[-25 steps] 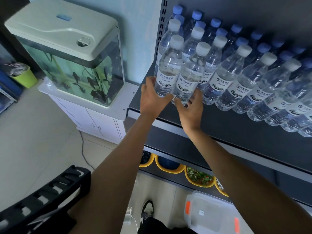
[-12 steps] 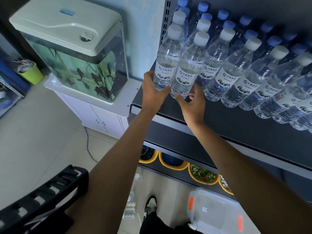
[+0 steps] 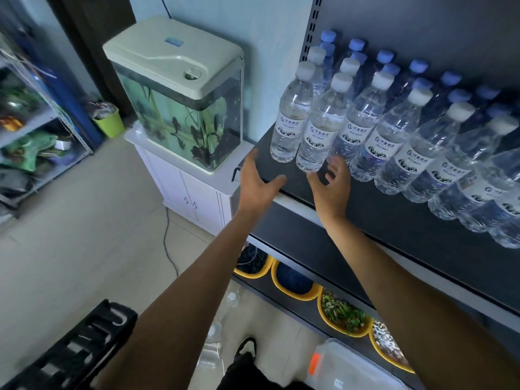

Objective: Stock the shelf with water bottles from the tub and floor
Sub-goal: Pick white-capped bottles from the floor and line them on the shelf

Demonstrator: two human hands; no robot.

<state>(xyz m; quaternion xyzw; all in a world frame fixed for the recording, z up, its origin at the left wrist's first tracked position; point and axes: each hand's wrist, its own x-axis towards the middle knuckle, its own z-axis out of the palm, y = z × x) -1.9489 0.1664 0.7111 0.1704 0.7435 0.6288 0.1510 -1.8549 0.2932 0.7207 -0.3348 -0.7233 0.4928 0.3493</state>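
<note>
Clear bottles [image 3: 292, 119] with white or blue caps and white labels on a black shelf [image 3: 394, 220]; lime bin [image 3: 108, 122] upper left

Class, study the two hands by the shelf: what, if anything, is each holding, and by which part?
Nothing is held: left hand and right hand are open, below the front bottles.

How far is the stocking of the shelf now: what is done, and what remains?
Done: rows of bottles stand on the shelf, with the two front-left bottles upright at its end. In hand: nothing; the left grip and right grip are open just below those two. Left: a few floor bottles wait by the tub, whose contents cannot be told.
</note>
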